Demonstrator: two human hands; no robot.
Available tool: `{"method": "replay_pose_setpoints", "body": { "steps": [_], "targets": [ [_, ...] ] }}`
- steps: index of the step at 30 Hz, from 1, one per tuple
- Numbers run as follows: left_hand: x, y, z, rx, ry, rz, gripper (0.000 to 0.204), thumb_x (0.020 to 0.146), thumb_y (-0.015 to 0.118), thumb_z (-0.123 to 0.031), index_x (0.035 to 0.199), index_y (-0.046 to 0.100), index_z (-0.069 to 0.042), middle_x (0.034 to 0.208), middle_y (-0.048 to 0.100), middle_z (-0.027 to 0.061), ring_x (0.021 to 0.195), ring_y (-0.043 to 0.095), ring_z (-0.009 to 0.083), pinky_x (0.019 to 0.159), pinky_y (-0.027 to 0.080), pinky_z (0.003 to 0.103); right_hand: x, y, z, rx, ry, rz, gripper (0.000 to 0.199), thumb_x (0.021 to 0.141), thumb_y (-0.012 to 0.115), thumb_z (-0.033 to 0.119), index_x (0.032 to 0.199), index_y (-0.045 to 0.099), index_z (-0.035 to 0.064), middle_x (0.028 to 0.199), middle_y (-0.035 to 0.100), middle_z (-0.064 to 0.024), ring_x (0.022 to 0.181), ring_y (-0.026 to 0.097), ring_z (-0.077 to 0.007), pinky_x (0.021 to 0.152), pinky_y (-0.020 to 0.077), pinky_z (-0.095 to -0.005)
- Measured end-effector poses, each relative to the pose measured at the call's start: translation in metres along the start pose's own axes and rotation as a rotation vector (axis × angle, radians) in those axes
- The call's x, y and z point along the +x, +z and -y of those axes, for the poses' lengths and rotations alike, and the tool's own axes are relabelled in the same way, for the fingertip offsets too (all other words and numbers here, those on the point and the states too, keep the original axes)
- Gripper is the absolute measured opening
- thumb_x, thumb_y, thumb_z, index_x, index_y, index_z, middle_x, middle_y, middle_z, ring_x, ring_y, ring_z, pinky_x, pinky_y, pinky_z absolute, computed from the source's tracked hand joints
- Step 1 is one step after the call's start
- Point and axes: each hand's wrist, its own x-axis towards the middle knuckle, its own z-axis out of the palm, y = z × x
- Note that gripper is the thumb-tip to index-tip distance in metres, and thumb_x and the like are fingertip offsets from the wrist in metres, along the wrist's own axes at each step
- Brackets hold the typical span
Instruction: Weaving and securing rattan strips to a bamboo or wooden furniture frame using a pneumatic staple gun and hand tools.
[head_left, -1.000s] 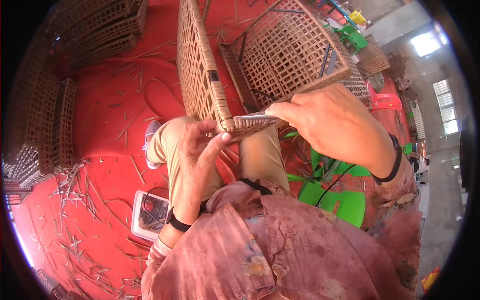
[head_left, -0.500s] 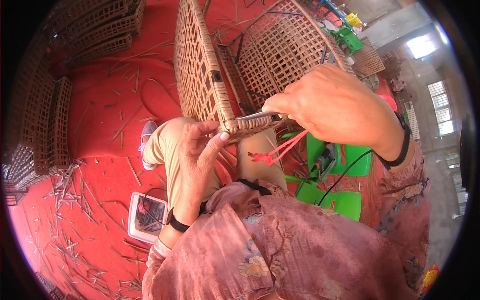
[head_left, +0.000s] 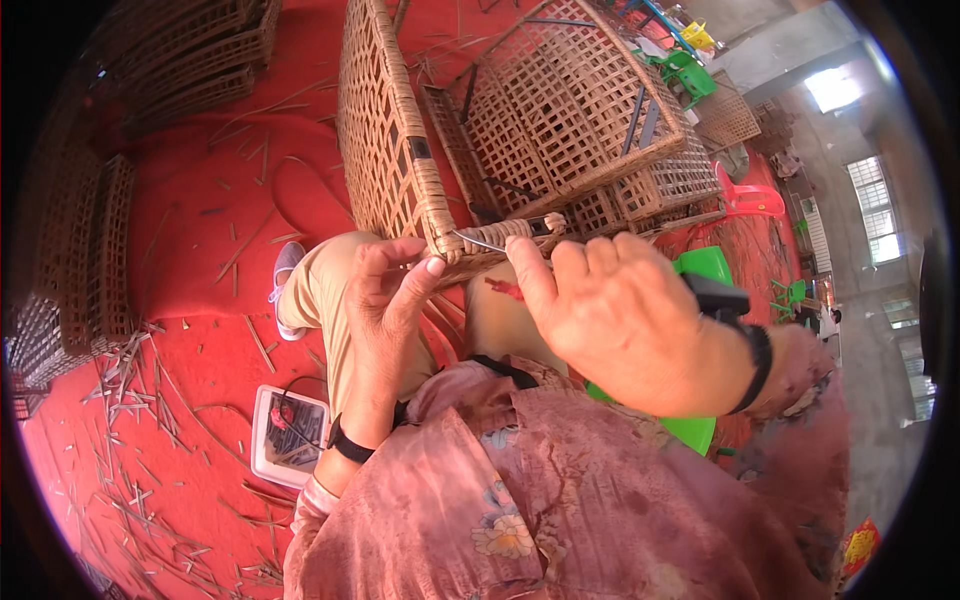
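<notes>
A woven rattan basket piece point(head_left: 385, 130) stands upright over my knees, its wrapped rim running down to a corner. My left hand point(head_left: 385, 310) is closed on that corner, thumb and fingers pinching it from the near side. My right hand point(head_left: 640, 320) is wrapped round a tool with a thin, bent metal rod point(head_left: 482, 242); its handle is hidden in my fist. The rod's tip meets the wrapped corner just above my left thumb. A frayed red cord end point(head_left: 506, 289) shows beside my right thumb.
Another open-weave basket point(head_left: 570, 100) lies behind, with black straps. More baskets point(head_left: 190, 60) are stacked at the far left. Cane scraps litter the red floor covering point(head_left: 240, 350). A white container point(head_left: 290, 437) sits by my left forearm. Green plastic point(head_left: 692, 430) shows under my right wrist.
My right hand has come down and nearer my body, turning so that the metal rod shows at the corner. My left hand keeps its pinch; the basket piece has shifted slightly left.
</notes>
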Motion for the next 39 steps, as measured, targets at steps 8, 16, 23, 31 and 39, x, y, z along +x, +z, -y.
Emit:
{"method": "replay_pose_setpoints", "body": {
  "steps": [8,16,23,31,39],
  "targets": [
    [-0.003,0.009,-0.022,0.382,0.217,-0.062,0.03,0.081,0.077,-0.007,0.106,0.061,0.001,0.1,0.056,0.0077,0.089,0.06,0.0176,0.078,0.051,0.03,-0.016,0.047,0.043,0.357,0.394,-0.243,0.051,0.08,0.056,0.003,0.131,0.053,0.0027,0.071,0.05,-0.0065,0.065,0.056,-0.0221,0.059,0.0452,-0.0367],
    [0.024,0.017,-0.041,0.834,0.524,0.069,0.047,0.066,0.083,-0.008,0.109,0.064,-0.007,0.104,0.057,0.007,0.088,0.056,0.021,0.078,0.049,0.033,-0.027,0.072,0.051,0.99,0.524,-0.358,0.042,0.085,0.059,0.001,0.126,0.051,0.0007,0.084,0.062,-0.0147,0.072,0.065,-0.0317,0.061,0.0517,-0.0396],
    [0.024,0.024,-0.069,1.185,0.581,0.232,0.046,0.057,0.087,-0.016,0.095,0.062,-0.008,0.092,0.054,0.0115,0.085,0.058,0.0314,0.07,0.051,0.041,-0.058,0.096,0.048,1.529,0.835,-0.45,0.03,0.091,0.062,0.005,0.12,0.056,0.0005,0.075,0.059,-0.0131,0.058,0.056,-0.0181,0.056,0.0469,-0.0301],
    [0.019,0.028,-0.075,1.258,0.489,0.288,0.04,0.061,0.083,-0.006,0.094,0.062,-0.005,0.089,0.055,0.0119,0.082,0.06,0.0315,0.072,0.052,0.04,-0.078,0.141,0.068,2.072,1.042,-0.626,0.042,0.091,0.061,0.003,0.131,0.05,-0.0028,0.087,0.063,-0.0056,0.06,0.055,-0.0072,0.054,0.0467,-0.0225],
    [0.044,0.033,-0.08,1.172,0.478,0.348,0.039,0.058,0.086,-0.001,0.091,0.064,-0.001,0.086,0.061,0.0077,0.077,0.062,0.0181,0.07,0.053,0.03,-0.151,0.234,0.066,2.206,1.591,-0.77,0.027,0.085,0.061,0.007,0.111,0.06,-0.0003,0.076,0.061,-0.0018,0.057,0.057,-0.0086,0.048,0.046,-0.0228]
  ]
}}
